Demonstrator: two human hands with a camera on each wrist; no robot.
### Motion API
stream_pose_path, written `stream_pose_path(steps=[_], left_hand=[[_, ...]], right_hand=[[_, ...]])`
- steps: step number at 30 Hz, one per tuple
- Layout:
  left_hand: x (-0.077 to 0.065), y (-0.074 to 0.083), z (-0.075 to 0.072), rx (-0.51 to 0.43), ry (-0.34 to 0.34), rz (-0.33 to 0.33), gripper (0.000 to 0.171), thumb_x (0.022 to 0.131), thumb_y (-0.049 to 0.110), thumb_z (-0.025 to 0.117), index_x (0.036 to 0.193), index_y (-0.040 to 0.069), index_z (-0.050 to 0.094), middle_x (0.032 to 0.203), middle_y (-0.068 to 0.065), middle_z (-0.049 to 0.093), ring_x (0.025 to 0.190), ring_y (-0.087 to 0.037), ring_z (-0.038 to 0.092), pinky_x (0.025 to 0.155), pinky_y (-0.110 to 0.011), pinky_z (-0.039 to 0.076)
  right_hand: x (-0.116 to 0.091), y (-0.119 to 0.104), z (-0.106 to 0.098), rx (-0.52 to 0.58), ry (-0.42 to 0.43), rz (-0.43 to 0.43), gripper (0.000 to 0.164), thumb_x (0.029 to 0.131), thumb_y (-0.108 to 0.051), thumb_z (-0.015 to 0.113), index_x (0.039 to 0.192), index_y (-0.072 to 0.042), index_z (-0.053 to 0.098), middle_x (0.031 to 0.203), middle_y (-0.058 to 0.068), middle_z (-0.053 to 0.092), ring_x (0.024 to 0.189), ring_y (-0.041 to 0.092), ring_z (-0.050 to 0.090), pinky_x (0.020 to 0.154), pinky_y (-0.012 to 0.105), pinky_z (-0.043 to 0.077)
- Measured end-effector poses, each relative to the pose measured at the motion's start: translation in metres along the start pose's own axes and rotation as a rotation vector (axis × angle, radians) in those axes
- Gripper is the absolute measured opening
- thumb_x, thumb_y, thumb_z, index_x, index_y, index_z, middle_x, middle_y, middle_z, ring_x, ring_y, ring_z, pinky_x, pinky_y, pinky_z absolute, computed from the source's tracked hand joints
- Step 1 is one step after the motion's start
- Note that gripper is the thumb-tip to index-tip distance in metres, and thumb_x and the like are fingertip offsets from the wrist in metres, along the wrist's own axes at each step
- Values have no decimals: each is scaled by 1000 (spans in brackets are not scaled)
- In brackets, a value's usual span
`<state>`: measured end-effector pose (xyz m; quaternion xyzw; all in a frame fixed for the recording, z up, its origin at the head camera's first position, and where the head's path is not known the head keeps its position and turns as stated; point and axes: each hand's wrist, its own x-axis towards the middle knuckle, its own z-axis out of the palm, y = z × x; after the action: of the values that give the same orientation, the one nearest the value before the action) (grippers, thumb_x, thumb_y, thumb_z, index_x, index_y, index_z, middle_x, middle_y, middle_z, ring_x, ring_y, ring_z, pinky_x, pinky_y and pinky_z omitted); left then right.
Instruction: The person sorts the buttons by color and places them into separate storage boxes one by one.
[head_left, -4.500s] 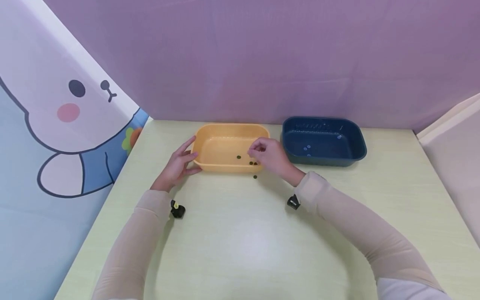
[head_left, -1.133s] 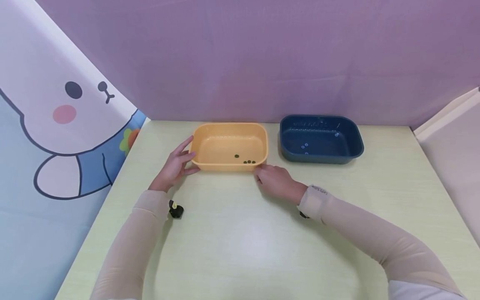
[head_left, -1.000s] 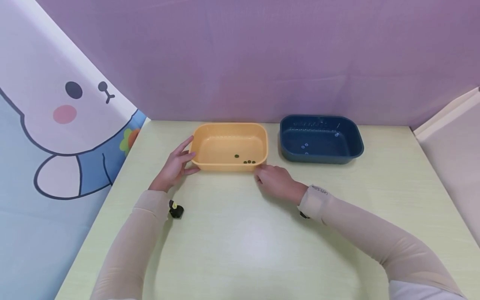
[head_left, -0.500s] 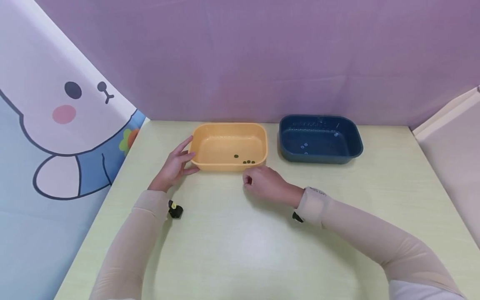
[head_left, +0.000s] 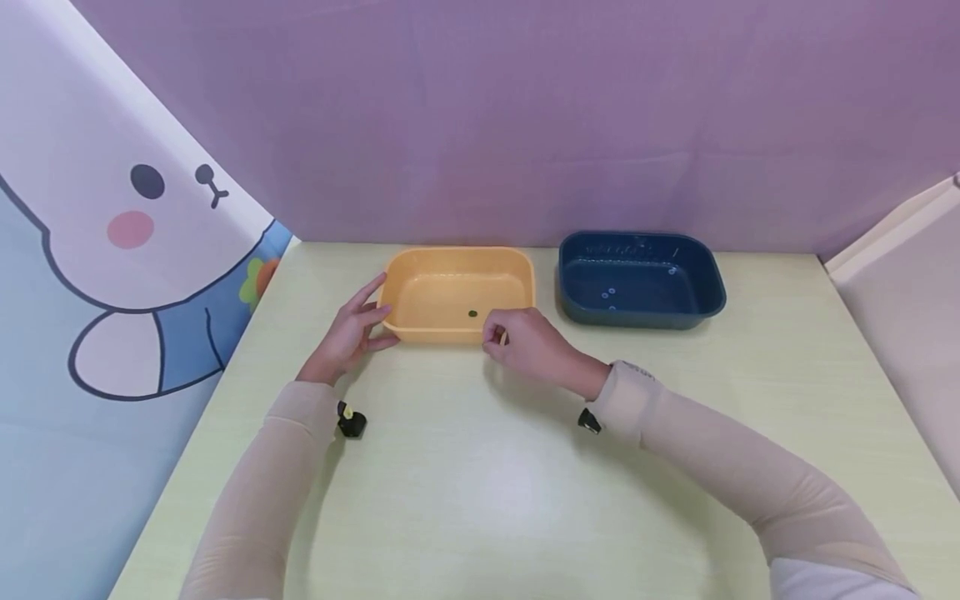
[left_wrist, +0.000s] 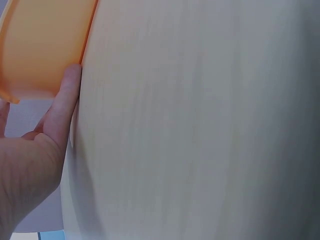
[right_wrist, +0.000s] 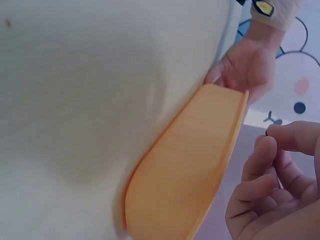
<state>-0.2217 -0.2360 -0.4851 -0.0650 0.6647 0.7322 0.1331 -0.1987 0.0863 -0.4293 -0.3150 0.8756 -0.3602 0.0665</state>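
In the head view the yellow plastic basin stands at the back of the table. My left hand rests against its left end with fairly straight, spread fingers; the left wrist view shows a finger along the basin wall. My right hand is at the basin's front right rim. In the right wrist view its thumb and forefinger pinch a small dark round piece, mostly hidden by the fingertips. One small dark green round piece shows on the basin floor; the hand hides the basin's front right corner.
Right of the yellow basin stands a dark blue basin with several small pale rings inside. A purple cloth wall rises behind the table. A cartoon-printed cloth hangs at the left.
Earlier a dark green piece lay on the table before the yellow basin. The right hand came down there, then moved left and up to the rim, now covering several pieces. The left hand stayed.
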Motion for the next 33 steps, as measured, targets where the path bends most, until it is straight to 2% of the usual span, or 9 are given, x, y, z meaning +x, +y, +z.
stream_pose_path(steps=[5,11,17,23,29,33], left_hand=[[0,0,0,0,5,-4,63,106,12,49,161,34,25,155,-21,34,139,-40,42,96,-59,48],[-2,0,0,-1,-2,-1,64,107,13,49,161,35,24,155,-22,33,140,-40,40,97,-57,48],[-2,0,0,3,0,3,64,106,13,50,161,35,25,156,-21,34,140,-40,41,96,-56,49],[-1,-1,-1,5,-6,4,64,106,14,51,161,34,25,156,-20,34,139,-39,42,94,-55,51],[-1,0,-1,9,-1,3,63,107,14,49,161,35,25,157,-19,33,139,-39,42,93,-54,51],[-1,1,-1,7,0,1,63,107,15,50,161,35,25,157,-18,33,139,-39,42,94,-55,50]], right_hand=[[9,5,-6,69,44,54,9,93,-9,72,86,-12,67,83,-2,68,77,15,62,69,30,52],[18,13,-11,149,101,126,7,93,-12,72,88,-11,68,83,1,68,71,19,60,60,32,49],[24,22,-12,202,156,180,5,93,-12,72,89,-9,70,81,3,68,70,20,61,58,31,49],[26,26,-11,239,176,236,6,93,-14,73,91,-9,70,82,4,69,68,20,65,58,32,51],[30,26,-9,385,199,319,8,95,-9,71,99,-4,67,86,10,74,66,24,70,58,33,56],[29,26,-8,388,206,309,11,94,-7,70,103,-1,68,87,10,74,66,24,70,57,34,56]])
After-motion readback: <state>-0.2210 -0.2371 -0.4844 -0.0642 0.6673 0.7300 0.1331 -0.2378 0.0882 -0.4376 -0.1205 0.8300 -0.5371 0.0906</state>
